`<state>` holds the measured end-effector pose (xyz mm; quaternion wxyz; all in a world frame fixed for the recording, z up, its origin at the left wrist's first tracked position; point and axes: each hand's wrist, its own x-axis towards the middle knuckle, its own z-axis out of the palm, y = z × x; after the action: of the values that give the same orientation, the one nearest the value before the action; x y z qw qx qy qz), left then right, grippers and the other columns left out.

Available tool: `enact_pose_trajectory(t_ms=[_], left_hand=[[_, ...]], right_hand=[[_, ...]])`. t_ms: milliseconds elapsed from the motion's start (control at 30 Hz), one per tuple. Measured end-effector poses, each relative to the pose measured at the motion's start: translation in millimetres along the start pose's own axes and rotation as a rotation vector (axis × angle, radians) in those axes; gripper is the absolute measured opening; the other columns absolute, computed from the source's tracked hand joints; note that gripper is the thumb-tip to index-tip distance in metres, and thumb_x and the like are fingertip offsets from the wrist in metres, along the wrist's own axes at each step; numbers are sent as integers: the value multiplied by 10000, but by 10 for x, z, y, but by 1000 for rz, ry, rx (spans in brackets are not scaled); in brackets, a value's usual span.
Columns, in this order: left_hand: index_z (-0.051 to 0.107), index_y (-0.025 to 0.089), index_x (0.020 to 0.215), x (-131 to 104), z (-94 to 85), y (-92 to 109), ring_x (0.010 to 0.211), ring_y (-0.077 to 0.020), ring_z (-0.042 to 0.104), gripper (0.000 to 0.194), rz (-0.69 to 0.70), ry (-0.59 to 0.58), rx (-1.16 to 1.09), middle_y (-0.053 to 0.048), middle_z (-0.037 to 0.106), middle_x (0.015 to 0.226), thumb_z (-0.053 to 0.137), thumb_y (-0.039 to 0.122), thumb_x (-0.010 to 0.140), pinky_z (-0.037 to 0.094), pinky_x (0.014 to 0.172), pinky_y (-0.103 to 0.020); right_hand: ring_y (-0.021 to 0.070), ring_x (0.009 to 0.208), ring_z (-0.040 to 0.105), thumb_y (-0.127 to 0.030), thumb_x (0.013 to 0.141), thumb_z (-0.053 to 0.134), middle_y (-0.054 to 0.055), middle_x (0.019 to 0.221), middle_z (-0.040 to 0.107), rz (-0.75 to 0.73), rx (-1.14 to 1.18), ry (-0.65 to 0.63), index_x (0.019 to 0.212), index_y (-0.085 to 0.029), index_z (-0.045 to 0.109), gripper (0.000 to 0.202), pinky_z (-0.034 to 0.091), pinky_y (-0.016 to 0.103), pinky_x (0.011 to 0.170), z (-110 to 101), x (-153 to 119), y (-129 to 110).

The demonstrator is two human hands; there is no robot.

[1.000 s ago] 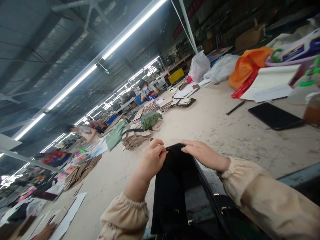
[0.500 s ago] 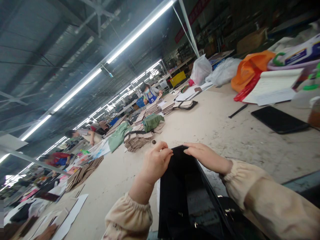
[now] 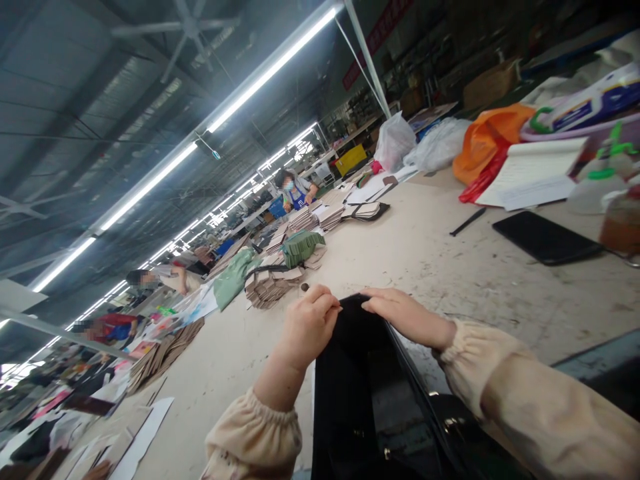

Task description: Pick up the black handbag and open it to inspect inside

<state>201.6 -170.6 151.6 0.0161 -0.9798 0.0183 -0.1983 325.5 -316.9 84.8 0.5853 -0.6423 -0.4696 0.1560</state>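
A black bag (image 3: 341,393) with gold-coloured metal fittings stands at the near table edge, its mouth facing me. My left hand (image 3: 311,325) pinches the far end of its rim at the left corner, fingers curled and thumb pressed against them. At the right corner of that same end, my right hand (image 3: 400,313) grips the edge, thumb on the near side and fingers stretched along the far side, partly hidden. Both wrists come out of gathered beige sleeves. Just beyond my left hand lies a small dark round thing (image 3: 305,287).
Stacks of brown cut pieces (image 3: 273,285) and a green bundle (image 3: 301,248) lie ahead on the table (image 3: 400,247). To the right are a black phone (image 3: 545,237), a dark pen-like stick (image 3: 467,221), a notebook (image 3: 537,170) and bottles (image 3: 595,190). Co-workers (image 3: 295,190) stand farther back.
The view has shifted slightly, so the table things sit a little farther left. Both hands keep their hold on the bag's far end, with hardly any movement against it.
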Motion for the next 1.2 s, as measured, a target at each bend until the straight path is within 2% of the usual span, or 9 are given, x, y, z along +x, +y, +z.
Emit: enact_pose_trajectory(t_ms=[133,300,400,500,700,933,1200], left_hand=[[585,190,828,-10,5,-17,803,-134,583,23,-77,-30,-44,-20,599,888,589,186,805,453,726,-244],[556,198,1080,13,43,-7,794,-169,608,436,-277,-144,-36,-24,657,949,713,344,700,438,724,-273],[645,226,967,80,57,17,774,-182,608,341,-311,-257,18,-12,683,831,694,432,701,393,665,-260],[685,218,797,136,81,18,670,-156,570,262,-381,-304,15,0,654,686,683,460,697,320,571,-240],[676,178,699,117,153,-17,577,-110,488,226,-400,-267,-139,22,576,577,626,388,762,267,535,-229],[643,154,664,93,163,27,566,-97,449,260,-369,-230,-218,19,538,566,540,331,824,269,546,-230],[573,146,592,74,189,18,540,-84,383,321,-425,-198,-354,41,416,516,491,329,843,254,522,-224]], right_hand=[[203,959,577,-248,812,427,20,933,684,-17,16,-30,885,-186,680,271,414,296,868,-14,0,-16],[196,950,572,-247,814,410,25,916,674,0,16,-54,857,-179,659,262,410,291,857,-23,-11,-30],[203,968,568,-256,813,405,42,930,672,-12,-14,-67,823,-171,654,264,401,304,889,-18,-13,-30],[208,980,567,-258,808,411,44,936,675,-27,-15,-74,817,-171,660,264,401,311,903,-14,-8,-28],[208,1014,568,-260,814,428,26,980,685,-23,30,-48,915,-179,682,285,417,303,900,-16,2,26],[225,1082,559,-277,784,441,51,1134,655,21,34,-8,1030,-153,687,369,408,324,965,-69,12,44],[219,1123,546,-304,766,434,75,1172,636,50,17,-1,1041,-140,688,408,355,342,1045,-86,24,9]])
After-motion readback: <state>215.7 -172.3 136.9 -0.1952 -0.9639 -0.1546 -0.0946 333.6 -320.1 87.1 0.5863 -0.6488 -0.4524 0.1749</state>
